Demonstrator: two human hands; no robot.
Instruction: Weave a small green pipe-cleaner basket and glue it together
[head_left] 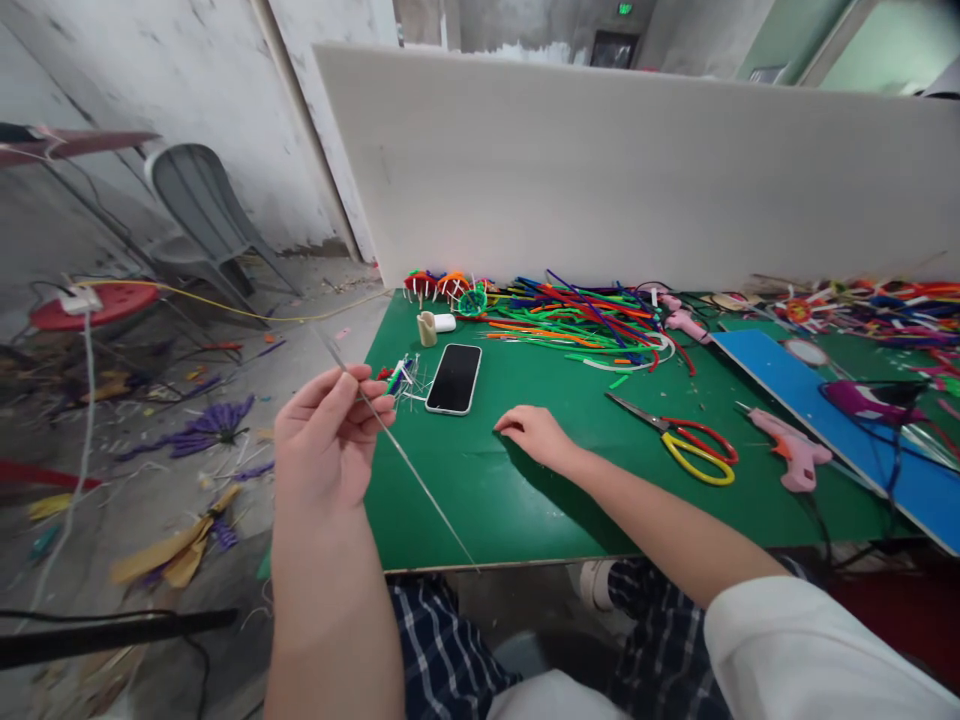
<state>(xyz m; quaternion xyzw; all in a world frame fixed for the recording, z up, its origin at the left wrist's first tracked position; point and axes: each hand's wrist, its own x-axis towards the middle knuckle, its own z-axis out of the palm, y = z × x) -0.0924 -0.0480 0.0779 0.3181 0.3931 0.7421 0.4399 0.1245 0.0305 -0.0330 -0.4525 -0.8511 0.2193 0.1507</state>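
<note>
My left hand (330, 425) is closed in a pinch around a long thin grey wire (420, 478), raised over the table's left side. The wire slants from above the fingers down to the table's front edge. My right hand (534, 435) rests low at the middle of the green table (465, 480), fingertips pressed together; whether anything is between them is too small to see. A phone (454, 378) with a dark screen lies between and beyond both hands. Beside it is a small bunch of white, green and blue pieces with thin wires (405, 378).
Scissors (675, 437) with red and yellow handles and a pink glue gun (791, 448) lie to the right, near a blue board (840, 430). Colourful pipe cleaners (577, 315) are heaped along a white partition (637, 180). A grey chair (202, 210) stands left.
</note>
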